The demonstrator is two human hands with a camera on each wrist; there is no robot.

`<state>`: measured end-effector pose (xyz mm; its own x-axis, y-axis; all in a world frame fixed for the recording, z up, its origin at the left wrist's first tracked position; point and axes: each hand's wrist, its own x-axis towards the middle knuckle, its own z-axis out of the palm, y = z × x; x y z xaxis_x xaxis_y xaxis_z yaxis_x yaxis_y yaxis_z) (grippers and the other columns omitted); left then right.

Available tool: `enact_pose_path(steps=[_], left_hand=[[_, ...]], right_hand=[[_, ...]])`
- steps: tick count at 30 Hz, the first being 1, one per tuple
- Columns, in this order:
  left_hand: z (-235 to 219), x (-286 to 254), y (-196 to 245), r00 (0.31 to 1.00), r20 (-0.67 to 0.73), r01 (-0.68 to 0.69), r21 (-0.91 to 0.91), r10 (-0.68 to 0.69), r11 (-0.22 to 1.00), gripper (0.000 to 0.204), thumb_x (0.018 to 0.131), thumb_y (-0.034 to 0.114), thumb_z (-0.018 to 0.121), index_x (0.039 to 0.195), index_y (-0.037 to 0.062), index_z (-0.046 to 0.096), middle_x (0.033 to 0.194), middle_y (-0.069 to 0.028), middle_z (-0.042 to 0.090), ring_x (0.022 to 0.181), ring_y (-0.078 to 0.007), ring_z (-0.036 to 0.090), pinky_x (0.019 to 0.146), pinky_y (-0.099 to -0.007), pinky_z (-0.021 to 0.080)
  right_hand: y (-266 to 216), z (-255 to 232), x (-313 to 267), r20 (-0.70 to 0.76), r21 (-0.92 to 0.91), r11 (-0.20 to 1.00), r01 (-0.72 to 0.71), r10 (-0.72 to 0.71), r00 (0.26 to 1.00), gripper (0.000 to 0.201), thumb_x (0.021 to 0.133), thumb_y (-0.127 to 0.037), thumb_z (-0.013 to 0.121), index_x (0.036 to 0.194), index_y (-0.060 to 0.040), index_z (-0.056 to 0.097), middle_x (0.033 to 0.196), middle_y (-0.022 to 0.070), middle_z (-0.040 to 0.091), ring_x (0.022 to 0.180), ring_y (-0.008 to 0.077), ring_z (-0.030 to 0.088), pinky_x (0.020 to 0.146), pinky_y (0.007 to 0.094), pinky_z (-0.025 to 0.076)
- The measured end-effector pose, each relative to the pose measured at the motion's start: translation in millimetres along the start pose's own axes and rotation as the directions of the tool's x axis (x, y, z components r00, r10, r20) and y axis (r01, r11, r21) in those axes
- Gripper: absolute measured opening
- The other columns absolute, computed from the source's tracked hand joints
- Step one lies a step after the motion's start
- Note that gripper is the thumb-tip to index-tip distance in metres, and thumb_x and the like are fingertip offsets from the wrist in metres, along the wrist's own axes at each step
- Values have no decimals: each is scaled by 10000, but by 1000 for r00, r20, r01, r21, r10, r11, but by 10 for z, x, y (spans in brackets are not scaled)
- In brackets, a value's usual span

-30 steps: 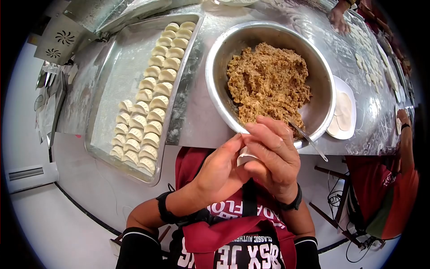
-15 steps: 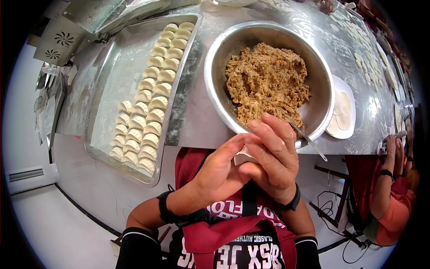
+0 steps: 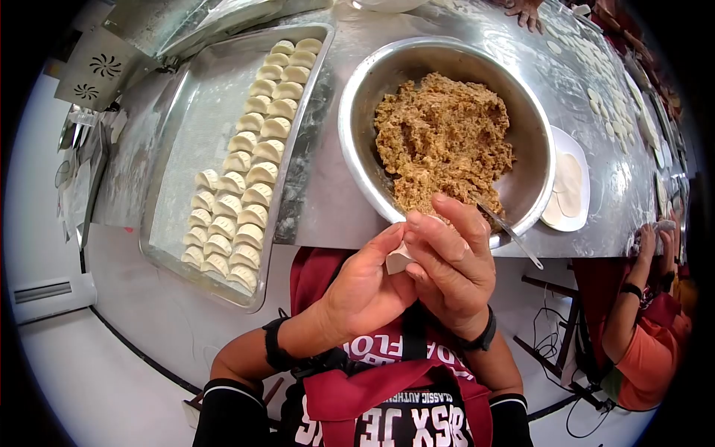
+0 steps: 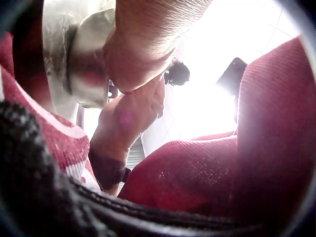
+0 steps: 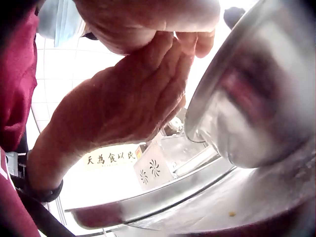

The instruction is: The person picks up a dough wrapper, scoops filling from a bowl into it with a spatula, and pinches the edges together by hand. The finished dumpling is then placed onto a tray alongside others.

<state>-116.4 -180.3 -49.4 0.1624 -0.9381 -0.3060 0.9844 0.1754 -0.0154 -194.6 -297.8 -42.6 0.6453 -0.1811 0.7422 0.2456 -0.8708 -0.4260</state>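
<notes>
Close in front of the chest, at the near rim of the bowl, both hands hold a pale dumpling wrapper (image 3: pixel 400 259) between them. My left hand (image 3: pixel 363 289) pinches its edge from the left with thumb and fingertips. From the right, my right hand (image 3: pixel 453 270) curls over it and hides most of it. A large steel bowl (image 3: pixel 356 160) just beyond holds brown minced filling (image 3: pixel 443 134). A metal spoon (image 3: pixel 514 232) leans in the filling, its handle over the rim. In both wrist views the hands overlap and the wrapper is hidden.
On the left, a metal tray (image 3: pixel 179 156) bears rows of pleated dumplings (image 3: pixel 257 192). Right of the bowl, a white plate (image 3: pixel 583 186) carries round wrappers (image 3: pixel 568 195). More dough rounds (image 3: pixel 612 112) lie on the floured table (image 3: pixel 596 242). Another person (image 3: pixel 646 335) works at the far right.
The wrapper stays between my hands while the right fingers and thumb shift slightly over it. At the far end, another person's hand shifts on the table; the person at right leans in.
</notes>
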Motion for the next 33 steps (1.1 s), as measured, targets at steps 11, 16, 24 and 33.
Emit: enact_pose_path(steps=[11, 16, 24, 33], left_hand=[[27, 4, -39, 997, -24, -65, 140, 69, 988, 318, 976, 263, 343, 1134, 28, 487, 1095, -71, 540, 975, -159, 535, 839, -297, 460], [44, -33, -24, 996, -9, -84, 237, 89, 968, 391, 982, 313, 292, 1131, 12, 492, 1098, -76, 542, 964, -164, 535, 825, -304, 459], [124, -52, -52, 997, -53, -37, 388, 62, 921, 490, 984, 381, 233, 1178, -1, 471, 1124, -84, 535, 987, -163, 523, 833, -313, 442], [102, -72, -71, 1000, -13, 21, 402, -17, 916, 515, 985, 382, 242, 1191, -40, 455, 1101, -97, 546, 997, -162, 538, 887, -307, 434]], right_hand=[[-28, 29, -1, -34, 68, 992, -102, 104, 994, 320, 682, -238, 701, 917, -27, 649, 1118, 162, 584, 1002, 339, 559, 817, 407, 442], [-83, 37, -58, 38, 268, 926, -267, 267, 963, 278, 673, -151, 720, 920, -41, 656, 1145, 178, 562, 1045, 342, 534, 849, 405, 442], [-130, -102, -47, 146, 455, 793, -404, 381, 913, 250, 664, -57, 727, 906, -54, 664, 1174, 193, 542, 1077, 341, 521, 882, 390, 437], [-118, -217, -41, 246, 368, 843, -392, 319, 916, 238, 620, -76, 751, 842, -41, 672, 1157, 191, 557, 1083, 342, 524, 887, 386, 440]])
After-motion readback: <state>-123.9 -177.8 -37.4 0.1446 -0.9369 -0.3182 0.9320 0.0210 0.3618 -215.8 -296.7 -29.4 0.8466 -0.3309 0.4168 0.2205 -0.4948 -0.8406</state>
